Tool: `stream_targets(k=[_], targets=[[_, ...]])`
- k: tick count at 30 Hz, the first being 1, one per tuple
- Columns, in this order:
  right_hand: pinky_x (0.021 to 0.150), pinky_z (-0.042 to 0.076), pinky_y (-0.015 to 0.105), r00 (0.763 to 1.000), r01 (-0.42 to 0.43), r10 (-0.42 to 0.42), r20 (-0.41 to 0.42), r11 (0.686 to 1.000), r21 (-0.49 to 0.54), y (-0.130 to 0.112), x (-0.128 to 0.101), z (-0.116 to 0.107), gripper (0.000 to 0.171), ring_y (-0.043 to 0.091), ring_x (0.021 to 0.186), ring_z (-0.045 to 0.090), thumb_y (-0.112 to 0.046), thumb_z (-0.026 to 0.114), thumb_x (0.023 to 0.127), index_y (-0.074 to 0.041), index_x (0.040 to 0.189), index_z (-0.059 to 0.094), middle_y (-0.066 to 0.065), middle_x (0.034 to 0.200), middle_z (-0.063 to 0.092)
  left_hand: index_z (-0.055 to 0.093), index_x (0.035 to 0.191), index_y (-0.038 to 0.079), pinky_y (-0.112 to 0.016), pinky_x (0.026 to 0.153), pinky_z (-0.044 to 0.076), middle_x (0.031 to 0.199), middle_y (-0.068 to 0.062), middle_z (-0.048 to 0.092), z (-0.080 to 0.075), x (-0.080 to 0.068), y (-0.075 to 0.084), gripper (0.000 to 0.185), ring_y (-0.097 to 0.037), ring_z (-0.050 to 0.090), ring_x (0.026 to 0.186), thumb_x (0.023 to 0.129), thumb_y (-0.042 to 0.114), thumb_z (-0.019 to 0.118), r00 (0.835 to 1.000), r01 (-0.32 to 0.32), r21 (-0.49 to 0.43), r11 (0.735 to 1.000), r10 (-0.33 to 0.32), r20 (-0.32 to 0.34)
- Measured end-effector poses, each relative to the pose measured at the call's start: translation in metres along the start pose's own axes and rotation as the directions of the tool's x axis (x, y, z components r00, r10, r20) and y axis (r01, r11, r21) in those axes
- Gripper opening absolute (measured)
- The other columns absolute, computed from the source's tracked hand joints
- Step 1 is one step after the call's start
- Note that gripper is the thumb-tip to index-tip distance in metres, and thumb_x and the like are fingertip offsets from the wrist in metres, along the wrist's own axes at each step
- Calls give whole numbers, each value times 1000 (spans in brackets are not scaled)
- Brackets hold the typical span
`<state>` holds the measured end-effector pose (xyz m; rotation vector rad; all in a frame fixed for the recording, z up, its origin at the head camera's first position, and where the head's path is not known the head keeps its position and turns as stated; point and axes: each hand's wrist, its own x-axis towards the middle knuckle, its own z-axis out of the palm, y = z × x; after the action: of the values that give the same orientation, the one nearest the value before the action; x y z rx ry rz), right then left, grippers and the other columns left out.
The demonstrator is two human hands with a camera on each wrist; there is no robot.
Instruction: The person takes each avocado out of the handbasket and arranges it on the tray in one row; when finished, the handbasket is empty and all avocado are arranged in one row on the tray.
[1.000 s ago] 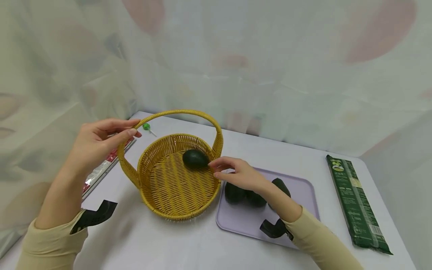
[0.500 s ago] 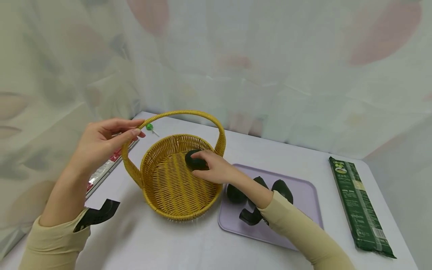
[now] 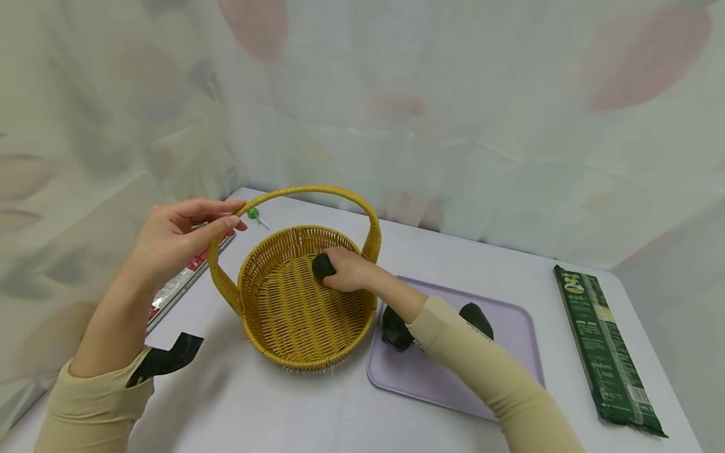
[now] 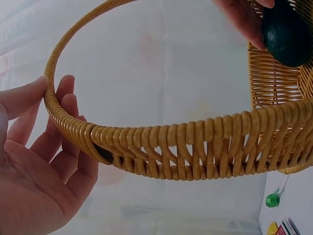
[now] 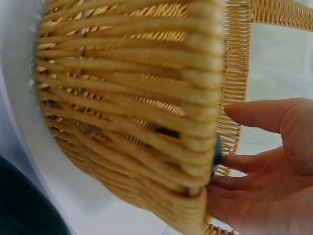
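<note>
A yellow wicker basket (image 3: 306,355) stands on the white table. My left hand (image 3: 229,214) pinches the left side of its arched handle (image 3: 317,189) between thumb and fingers; in the left wrist view the thumb lies on the handle (image 4: 195,152) and the fingers behind it. My right hand (image 3: 335,270) reaches over the basket's right rim and grips a dark green avocado (image 3: 321,266) on the basket floor. The avocado (image 4: 286,36) shows under the fingertips in the left wrist view. The right wrist view shows mostly the basket wall (image 5: 132,98).
A lilac tray (image 3: 510,314) right of the basket holds two more avocados (image 3: 394,330) (image 3: 476,318), partly hidden by my right forearm. A long green packet (image 3: 603,352) lies at the far right. A green lollipop (image 3: 253,214) and a red-silver packet (image 3: 175,283) lie left of the basket.
My right hand moved from the basket's right rim into the basket and closed over the avocado. My left hand stayed on the handle.
</note>
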<state>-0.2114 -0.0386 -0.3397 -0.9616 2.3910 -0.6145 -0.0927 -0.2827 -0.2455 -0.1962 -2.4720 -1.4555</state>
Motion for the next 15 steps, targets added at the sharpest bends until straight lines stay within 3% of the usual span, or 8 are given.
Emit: stream_targets(k=[5, 8, 11, 15], targets=[[101, 40, 39, 999, 42, -41, 20, 998, -47, 4, 2, 0, 51, 27, 130, 43, -14, 58, 97, -6, 146, 42, 14, 148, 37, 68, 123, 8, -22, 53, 47, 94, 2, 74, 0, 1, 0, 28, -14, 67, 86, 94, 11, 65, 1000, -7, 0, 1000, 7, 3], [103, 39, 39, 992, 105, -103, 74, 994, -11, 7, 3, -1, 46, 27, 130, 44, -13, 62, 96, -9, 140, 51, 10, 144, 44, 68, 122, 8, -21, 59, 50, 94, 2, 74, 0, 1, 0, 28, -14, 67, 86, 94, 11, 65, 1000, -9, 1, 1000, 9, 5], [103, 39, 36, 974, 172, -176, 142, 984, 35, 8, 4, -2, 42, 27, 129, 47, -13, 64, 94, -11, 135, 57, 7, 139, 51, 69, 122, 8, -22, 52, 47, 94, 2, 74, 0, 1, 1, 28, -14, 67, 85, 94, 11, 65, 1000, -7, 2, 1000, 7, 4], [102, 40, 30, 934, 246, -265, 241, 963, 107, 5, 5, -5, 34, 25, 127, 50, -10, 66, 93, -13, 127, 63, 2, 130, 57, 69, 121, 6, -20, 59, 50, 94, 2, 74, 0, 2, 1, 27, -14, 67, 85, 94, 10, 65, 1000, -20, 0, 1000, 20, 3]])
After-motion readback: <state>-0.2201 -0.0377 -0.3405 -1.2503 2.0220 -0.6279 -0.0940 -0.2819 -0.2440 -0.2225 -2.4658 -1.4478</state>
